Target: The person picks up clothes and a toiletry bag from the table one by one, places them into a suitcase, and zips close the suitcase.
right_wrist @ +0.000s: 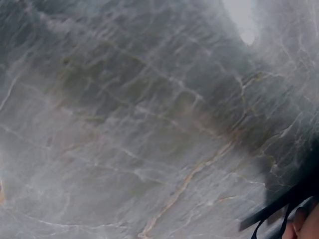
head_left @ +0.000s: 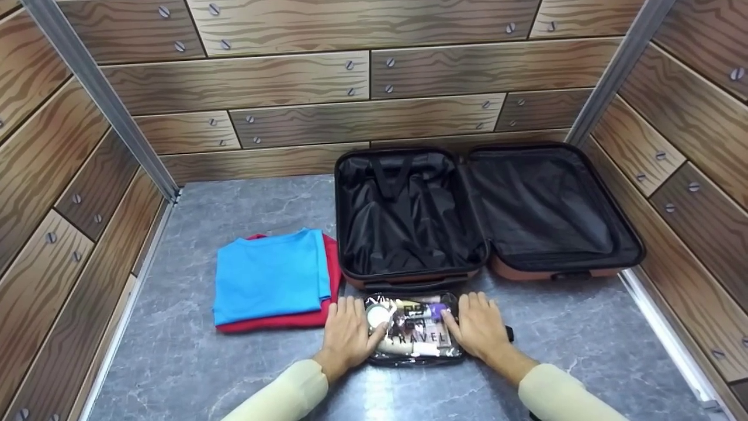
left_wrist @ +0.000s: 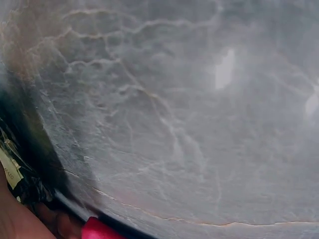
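Observation:
In the head view a clear zipped toiletry pouch [head_left: 425, 349] with black edging and the word TRAVEL lies flat on the floor, small bottles and tubes showing through. My left hand [head_left: 349, 333] is at its left side, fingers pointing forward and thumb over the pouch's edge. On the opposite side, my right hand [head_left: 480, 327] mirrors it, thumb resting on the clear top near a purple item [head_left: 437, 311]. Only a bit of the pouch [left_wrist: 12, 172] and left hand [left_wrist: 22, 221] enter the left wrist view. The right wrist view catches fingertips [right_wrist: 301, 226] beside a black strap [right_wrist: 274, 211].
An open suitcase [head_left: 409, 279] with black lining lies directly beyond the pouch, its lid half [head_left: 543, 204] spread to the right. Left of it sit a folded blue shirt [head_left: 269, 275] and a red garment [head_left: 274, 321] underneath. Wood-patterned panels [head_left: 304, 82] enclose the grey marbled floor [head_left: 193, 374].

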`<state>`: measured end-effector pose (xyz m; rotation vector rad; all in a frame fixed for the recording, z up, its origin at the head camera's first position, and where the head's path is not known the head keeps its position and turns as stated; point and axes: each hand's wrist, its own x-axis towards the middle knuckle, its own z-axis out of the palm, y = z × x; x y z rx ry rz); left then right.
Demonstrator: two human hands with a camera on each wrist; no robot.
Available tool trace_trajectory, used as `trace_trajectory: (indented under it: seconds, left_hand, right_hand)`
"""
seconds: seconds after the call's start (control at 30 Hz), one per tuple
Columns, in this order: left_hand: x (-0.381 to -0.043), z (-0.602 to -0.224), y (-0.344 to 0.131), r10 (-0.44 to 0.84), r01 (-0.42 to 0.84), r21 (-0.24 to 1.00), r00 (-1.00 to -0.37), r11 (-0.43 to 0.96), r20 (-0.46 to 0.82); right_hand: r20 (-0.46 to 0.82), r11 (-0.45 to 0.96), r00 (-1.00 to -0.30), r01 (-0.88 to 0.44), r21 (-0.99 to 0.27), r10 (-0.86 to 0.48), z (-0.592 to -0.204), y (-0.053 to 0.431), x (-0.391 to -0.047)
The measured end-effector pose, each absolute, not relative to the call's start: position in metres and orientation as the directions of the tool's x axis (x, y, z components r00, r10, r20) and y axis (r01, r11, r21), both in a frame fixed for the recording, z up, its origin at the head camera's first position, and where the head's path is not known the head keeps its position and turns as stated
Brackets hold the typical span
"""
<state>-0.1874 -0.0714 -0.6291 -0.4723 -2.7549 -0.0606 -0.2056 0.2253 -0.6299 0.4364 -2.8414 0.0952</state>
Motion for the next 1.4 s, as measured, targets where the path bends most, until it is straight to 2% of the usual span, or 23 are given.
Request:
trace_trajectory:
  seconds: [0.47, 0.63, 1.0, 1.23, 1.4]
  left_hand:
    - [-0.182, -0.623, -0.068, 0.314, 0.342, 0.058, -0.909, 0.938, 0.274]
    - [-0.181, -0.621, -0.066, 0.287, 0.327, 0.124, -0.921, 0.937, 0.262]
    - [-0.182, -0.609, -0.065, 0.19, 0.213, 0.395, -0.977, 0.893, 0.098]
    - [-0.182, -0.604, -0.062, 0.164, 0.156, 0.461, -0.986, 0.874, 0.023]
    - [-0.18, -0.606, -0.062, 0.175, 0.153, 0.485, -0.985, 0.861, 0.001]
  right_hand:
    - [0.32, 0.939, -0.9, -0.336, -0.077, -0.296, -0.633, 0.229, -0.201]
    - [0.334, 0.932, -0.896, -0.346, -0.107, -0.294, -0.633, 0.229, -0.2]
    - [0.235, 0.921, -0.949, -0.272, -0.279, -0.209, -0.623, 0.223, -0.203]
    - [0.176, 0.9, -0.974, -0.199, -0.389, -0.139, -0.62, 0.22, -0.199]
    - [0.184, 0.896, -0.973, -0.2, -0.396, -0.136, -0.618, 0.219, -0.195]
